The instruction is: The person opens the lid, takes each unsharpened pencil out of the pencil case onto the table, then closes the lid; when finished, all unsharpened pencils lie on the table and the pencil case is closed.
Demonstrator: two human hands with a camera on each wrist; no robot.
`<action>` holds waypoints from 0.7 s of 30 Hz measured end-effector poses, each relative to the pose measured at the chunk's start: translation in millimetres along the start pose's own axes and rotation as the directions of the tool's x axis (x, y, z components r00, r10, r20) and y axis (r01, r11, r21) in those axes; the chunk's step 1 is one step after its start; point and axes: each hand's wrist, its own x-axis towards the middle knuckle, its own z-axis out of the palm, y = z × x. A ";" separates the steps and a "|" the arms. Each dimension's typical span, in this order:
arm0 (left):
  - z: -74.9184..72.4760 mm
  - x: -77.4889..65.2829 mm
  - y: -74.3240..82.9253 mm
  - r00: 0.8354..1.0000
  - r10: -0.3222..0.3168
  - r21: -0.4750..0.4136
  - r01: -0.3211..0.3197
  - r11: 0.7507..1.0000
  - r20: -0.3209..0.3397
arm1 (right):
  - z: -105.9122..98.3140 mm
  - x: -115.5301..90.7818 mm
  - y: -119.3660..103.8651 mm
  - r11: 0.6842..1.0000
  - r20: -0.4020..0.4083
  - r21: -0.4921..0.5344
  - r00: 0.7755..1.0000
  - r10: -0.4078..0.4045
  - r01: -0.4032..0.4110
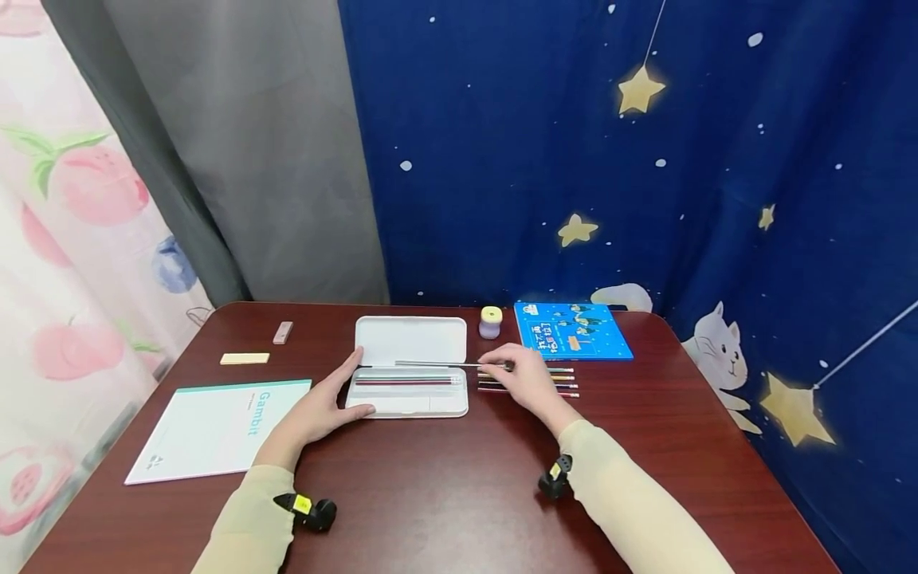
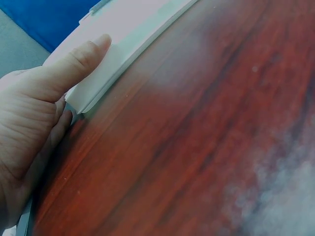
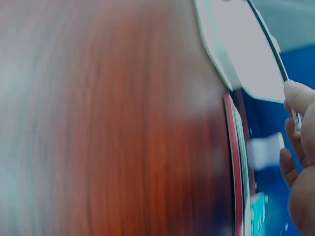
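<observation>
Center frame, your right hand (image 1: 527,378) pinches a pencil (image 1: 437,364), clearance unclear; packing likely calls next for lowering it into the case (image 1: 405,414) your spread left hand (image 1: 319,410) steadies.

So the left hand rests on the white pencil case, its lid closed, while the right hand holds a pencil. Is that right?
Not quite: the lid is open, not closed, as the head view shows. The rest is right: the left hand rests on the white pencil case, and the right hand holds a pencil.
</observation>
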 end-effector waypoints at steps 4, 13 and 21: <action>0.2 -0.8 -1.1 1.000 -0.001 0.000 0.001 1.000 -0.002 | -21.3 -10.3 17.0 0.994 -0.001 0.073 0.997 0.076 -0.076; -1.0 0.6 -0.1 1.000 -0.002 0.017 0.002 1.000 -0.002 | -59.9 -38.1 43.0 0.988 -0.009 0.070 0.990 0.139 -0.138; 0.0 -0.8 0.0 1.000 0.001 0.015 -0.001 1.000 -0.005 | -73.2 -62.1 62.9 0.992 0.001 -0.012 0.992 0.128 -0.128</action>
